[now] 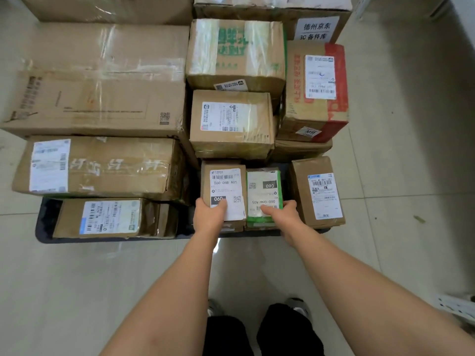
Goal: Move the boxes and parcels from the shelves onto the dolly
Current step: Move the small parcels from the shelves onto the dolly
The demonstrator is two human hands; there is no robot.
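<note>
A dark dolly [42, 227] sits on the floor, piled with cardboard boxes. At its near edge my left hand [209, 214] grips a small brown box with a white "060" label [223, 183], thumb on top. Right beside it, my right hand [285, 214] grips a small green-edged parcel [263, 191] with a white label, thumb on its top face. Both parcels rest side by side among the load. The shelves are out of view.
Large boxes [102, 83] fill the dolly's left and back; a flat labelled box [108, 217] lies front left, an upright one [318, 194] front right. Tiled floor [411, 150] surrounds the dolly. My feet stand just before it. A white metal frame [457, 307] shows at lower right.
</note>
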